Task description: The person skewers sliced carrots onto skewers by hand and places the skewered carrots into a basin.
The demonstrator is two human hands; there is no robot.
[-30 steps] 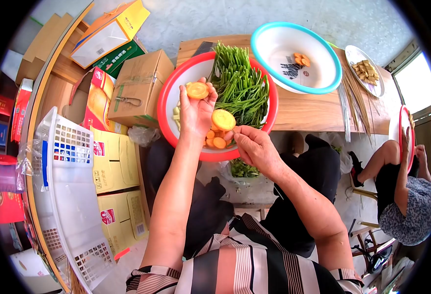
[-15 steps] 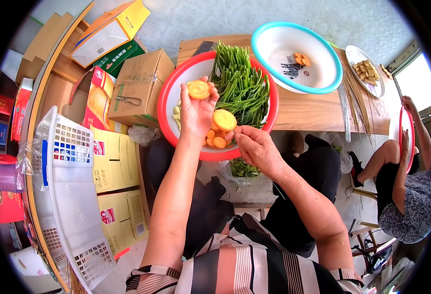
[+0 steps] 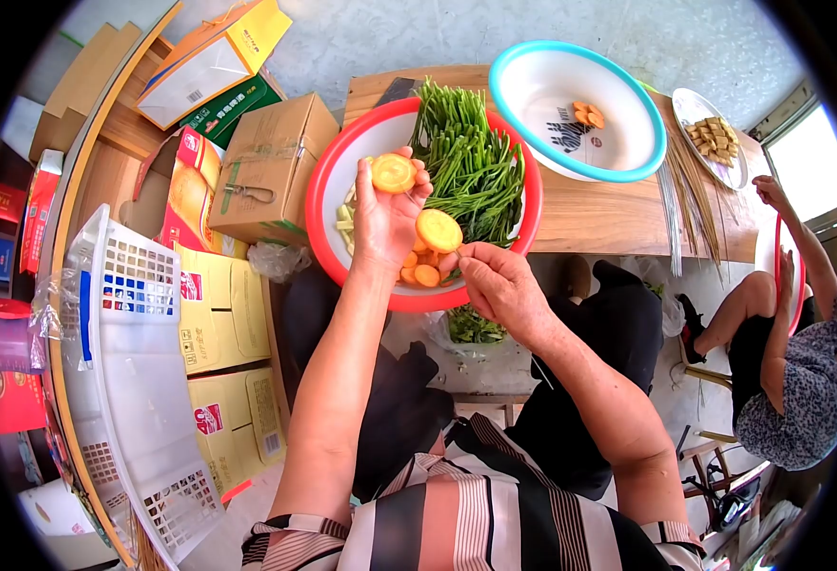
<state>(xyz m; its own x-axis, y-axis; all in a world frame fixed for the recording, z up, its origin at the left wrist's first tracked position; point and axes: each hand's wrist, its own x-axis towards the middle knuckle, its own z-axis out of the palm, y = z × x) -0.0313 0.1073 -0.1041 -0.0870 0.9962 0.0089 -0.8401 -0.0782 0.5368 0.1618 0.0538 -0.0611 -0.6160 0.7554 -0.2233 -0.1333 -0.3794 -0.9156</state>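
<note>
My left hand (image 3: 386, 221) is palm up, its fingers curled around a round orange carrot slice (image 3: 393, 174). My right hand (image 3: 502, 288) pinches a thin skewer (image 3: 546, 375), mostly hidden by the hand. Another carrot slice (image 3: 438, 230) sits at the skewer's tip, close to my left palm. Both hands are over a red-rimmed white basin (image 3: 318, 205). Inside it lie a bundle of green stalks (image 3: 466, 143), loose carrot slices (image 3: 426, 275) and some pale cut pieces (image 3: 345, 225) at the left.
On the wooden table (image 3: 571, 214) stand a blue-rimmed basin (image 3: 618, 169) with skewered carrot slices, bare skewers (image 3: 693, 205), and a plate (image 3: 690, 103) of brown cubes. Cardboard boxes (image 3: 276, 162) and a white plastic basket (image 3: 142, 381) crowd my left. Another person (image 3: 790, 400) sits at right.
My left hand has shifted slightly right with its carrot slice. My right hand and the skewer have barely moved. The other person's upper hand has risen from the red-rimmed basin at right.
</note>
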